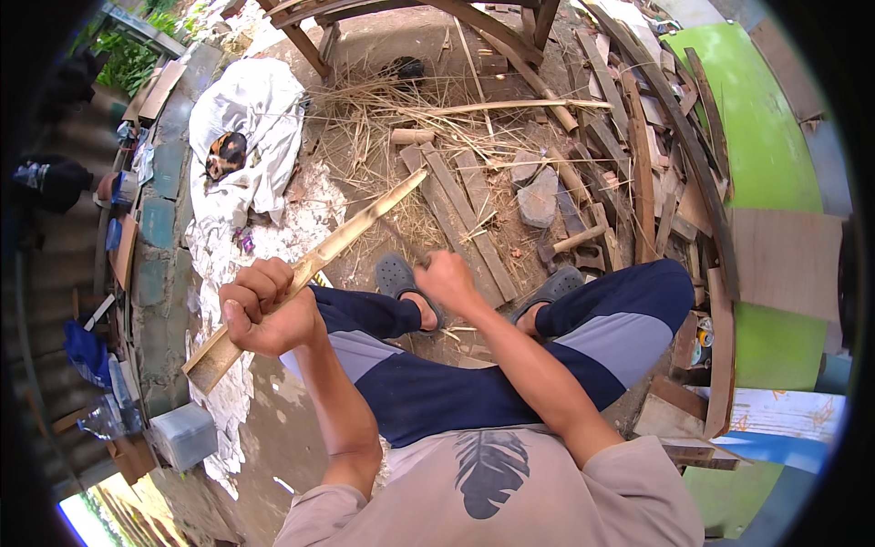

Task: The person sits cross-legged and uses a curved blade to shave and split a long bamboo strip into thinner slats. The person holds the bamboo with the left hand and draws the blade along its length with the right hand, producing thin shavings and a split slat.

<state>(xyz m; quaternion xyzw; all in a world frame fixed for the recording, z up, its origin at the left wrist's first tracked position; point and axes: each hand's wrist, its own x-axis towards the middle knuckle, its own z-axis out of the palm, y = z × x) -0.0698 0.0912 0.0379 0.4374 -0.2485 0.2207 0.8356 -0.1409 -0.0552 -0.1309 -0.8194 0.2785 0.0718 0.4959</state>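
Observation:
My left hand [269,307] is closed round a long split piece of bamboo [355,226]. The bamboo slants from the lower left up toward the far right, its pale hollow side showing. To the right of it, in front of my shins, my right hand [448,281] is closed, slightly blurred and apart from the bamboo. A thin dark smear runs out beyond its thumb side; what the fingers hold cannot be made out. Flat wooden boards [456,223] lie on the ground between and beyond my feet.
A grey stone [539,198] and a short bamboo piece [413,136] lie ahead among shavings [365,100]. A wooden bench [319,11] stands at the far side. Scrap wood [643,173] is piled right. At left, a cat [226,155] rests on white cloth [260,100].

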